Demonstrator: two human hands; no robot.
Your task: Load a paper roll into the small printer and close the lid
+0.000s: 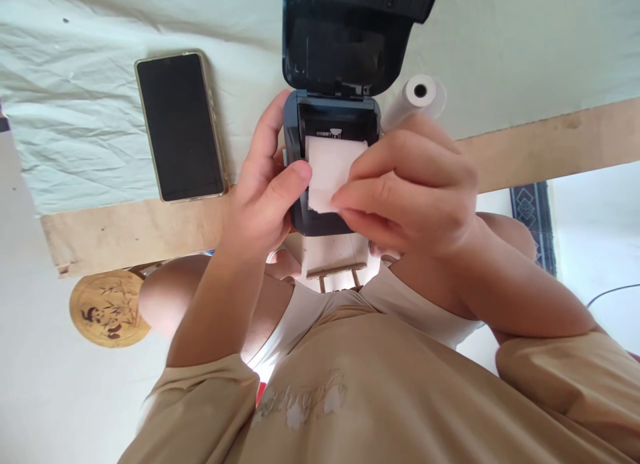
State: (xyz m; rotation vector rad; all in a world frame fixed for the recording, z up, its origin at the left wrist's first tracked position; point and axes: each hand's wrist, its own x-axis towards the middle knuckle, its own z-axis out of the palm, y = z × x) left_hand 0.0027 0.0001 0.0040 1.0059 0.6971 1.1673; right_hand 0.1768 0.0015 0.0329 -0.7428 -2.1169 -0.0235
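Note:
A small dark thermal printer point(340, 105) is held over the table's front edge, its black lid point(345, 44) swung fully up. My left hand point(263, 191) grips the printer's left side, the thumb resting by the paper inside. A white paper roll point(333, 164) sits in the printer's compartment. Fingers of my right hand point(415, 184) pinch the lower right edge of that paper, covering part of the printer's right side. Just beyond my right hand, a second white paper roll point(406, 101) stands on the cloth.
A smartphone point(183, 127) with a dark screen lies left of the printer on the pale cloth point(240, 31). The table's bare wooden edge point(135, 231) runs in front of my legs. A round wooden stool top point(110, 309) with a panda picture is below at left.

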